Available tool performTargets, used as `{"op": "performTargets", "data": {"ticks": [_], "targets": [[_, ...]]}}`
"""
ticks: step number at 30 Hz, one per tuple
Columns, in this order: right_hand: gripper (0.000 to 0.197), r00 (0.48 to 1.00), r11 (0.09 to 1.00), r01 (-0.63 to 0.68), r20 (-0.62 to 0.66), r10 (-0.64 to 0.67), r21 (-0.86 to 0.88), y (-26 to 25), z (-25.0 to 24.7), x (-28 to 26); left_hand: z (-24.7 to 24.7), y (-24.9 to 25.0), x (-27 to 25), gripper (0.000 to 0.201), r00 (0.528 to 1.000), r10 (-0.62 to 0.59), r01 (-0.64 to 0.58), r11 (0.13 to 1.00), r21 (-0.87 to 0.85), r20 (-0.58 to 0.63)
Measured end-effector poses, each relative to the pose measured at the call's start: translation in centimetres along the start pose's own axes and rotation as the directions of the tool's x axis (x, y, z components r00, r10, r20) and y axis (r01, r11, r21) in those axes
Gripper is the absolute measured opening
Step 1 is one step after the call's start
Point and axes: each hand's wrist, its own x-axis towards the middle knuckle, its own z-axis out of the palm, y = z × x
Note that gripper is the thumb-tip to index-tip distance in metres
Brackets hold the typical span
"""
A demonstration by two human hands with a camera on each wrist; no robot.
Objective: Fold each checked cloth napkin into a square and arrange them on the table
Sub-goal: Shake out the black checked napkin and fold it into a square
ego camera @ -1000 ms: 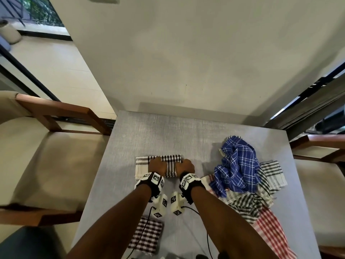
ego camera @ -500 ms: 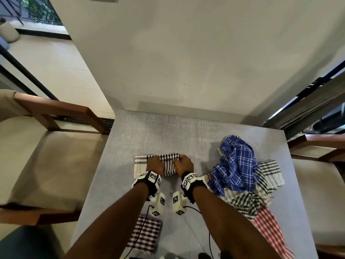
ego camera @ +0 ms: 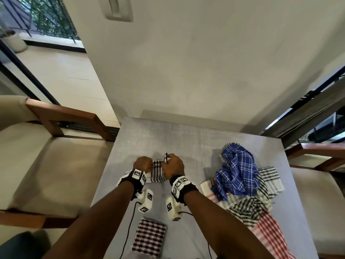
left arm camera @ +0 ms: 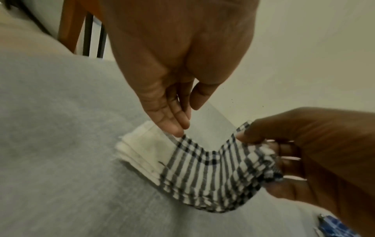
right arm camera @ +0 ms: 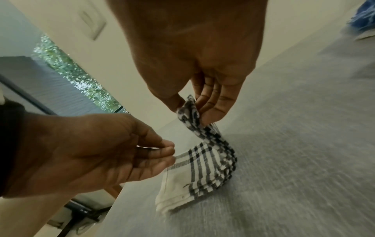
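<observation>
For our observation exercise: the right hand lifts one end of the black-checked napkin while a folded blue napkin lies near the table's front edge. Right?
Not quite. The head view shows the folded napkin by the front edge is dark red checked; the blue cloth is crumpled. The right hand does lift the black-checked napkin.

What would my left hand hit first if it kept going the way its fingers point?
Likely the black-and-white napkin: the left hand has its fingers aimed down at the napkin's near edge, seemingly touching already.

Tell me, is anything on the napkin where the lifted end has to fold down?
Only the left hand itself. Its fingertips touch the flat white end of the black checked napkin, while the right hand pinches the raised end. Nothing else visible lies on that part or the table around it.
</observation>
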Motion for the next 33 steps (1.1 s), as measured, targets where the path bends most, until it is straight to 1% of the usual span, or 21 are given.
{"op": "performTargets", "data": {"ticks": [1,2,3,5,7,8,10,11,14,16,17,19,21,23,26,27,29,31,33], "targets": [[0.031,1.0,0.999,0.01,-0.001,-0.01,-0.032,-0.6,0.6,-0.1,-1.0,0.0,-0.4,0.03,0.995,-0.027,0.023,0.999,-0.045,-0.092],[0.029,1.0,0.998,0.018,-0.002,-0.019,-0.06,-1.0,1.2,-0.2,-1.8,-0.6,-0.4,0.029,0.988,-0.021,0.021,1.0,-0.003,-0.156],[0.027,1.0,0.996,0.028,-0.002,-0.029,-0.085,-1.4,1.8,-0.3,-2.4,-1.0,-0.5,0.027,0.982,-0.036,0.037,0.999,0.003,-0.183],[0.028,0.999,0.992,0.038,0.005,-0.038,-0.121,-2.2,3.3,-0.7,-3.8,-2.0,-0.9,0.024,0.984,-0.038,0.047,0.998,0.051,-0.172],[0.03,0.999,0.988,0.045,0.018,-0.043,-0.147,-2.8,5.2,-1.0,-4.6,-2.9,-1.2,0.02,0.993,-0.005,0.016,0.995,0.1,-0.114],[0.031,0.999,0.987,0.049,0.025,-0.046,-0.153,-3.0,6.0,-1.2,-4.7,-3.4,-1.2,0.018,0.996,0.011,0.003,0.986,0.166,-0.087],[0.03,0.999,0.988,0.048,0.012,-0.047,-0.149,-3.3,7.4,-1.2,-4.7,-3.8,-1.1,0.02,1.0,-0.013,0.021,0.942,0.335,-0.025],[0.029,0.999,0.988,0.051,0.007,-0.05,-0.147,-3.4,8.0,-1.2,-4.8,-3.8,-1.3,0.025,0.999,-0.014,0.026,0.932,0.362,-0.038],[0.03,0.999,0.987,0.039,0.028,-0.035,-0.158,-3.7,9.3,-1.2,-5.1,-4.0,-1.0,0.038,0.999,0.041,-0.031,0.916,0.401,-0.017],[0.035,0.998,0.987,0.029,0.055,-0.02,-0.159,-3.7,10.0,-1.2,-5.3,-4.2,-0.4,0.044,0.999,0.036,-0.027,0.944,0.33,-0.023],[0.037,0.997,0.987,0.033,0.071,-0.022,-0.159,-3.5,10.2,-1.1,-5.4,-4.1,-0.3,0.044,0.999,0.02,-0.012,0.963,0.269,-0.026],[0.037,0.995,0.987,0.049,0.093,-0.035,-0.153,-3.1,10.4,-1.0,-5.2,-3.7,-0.1,0.036,0.999,0.022,-0.015,0.97,0.242,-0.028],[0.035,0.995,0.989,0.077,0.076,-0.068,-0.123,-2.7,10.2,-1.0,-5.0,-3.3,-0.3,0.031,0.999,0.021,-0.013,0.955,0.296,-0.024],[0.033,0.994,0.991,0.103,0.033,-0.101,-0.081,-2.1,9.7,-1.0,-4.9,-3.1,-0.3,0.027,0.998,0.025,-0.004,0.924,0.383,-0.052],[0.027,0.981,0.98,0.18,-0.064,-0.186,-0.081,-1.1,9.3,-0.8,-4.8,-3.4,0.1,0.021,0.995,0.046,-0.008,0.914,0.407,-0.084],[0.025,0.963,0.964,0.241,-0.098,-0.252,-0.115,-0.8,9.2,-0.8,-4.9,-3.4,0.0,0.021,0.994,0.058,-0.015,0.908,0.419,-0.089],[0.023,0.899,0.891,0.384,-0.123,-0.421,-0.242,-0.2,9.2,-0.5,-4.9,-3.5,0.1,0.022,0.994,0.064,-0.017,0.898,0.439,-0.091],[0.027,0.853,0.797,0.464,-0.048,-0.519,-0.386,0.3,9.5,-0.1,-5.0,-3.5,0.2,0.02,0.995,0.062,-0.018,0.892,0.451,-0.082],[0.04,0.831,0.698,0.512,0.082,-0.55,-0.501,1.4,10.0,0.4,-5.1,-3.3,0.2,0.018,0.996,0.058,-0.023,0.886,0.462,-0.061]]}}
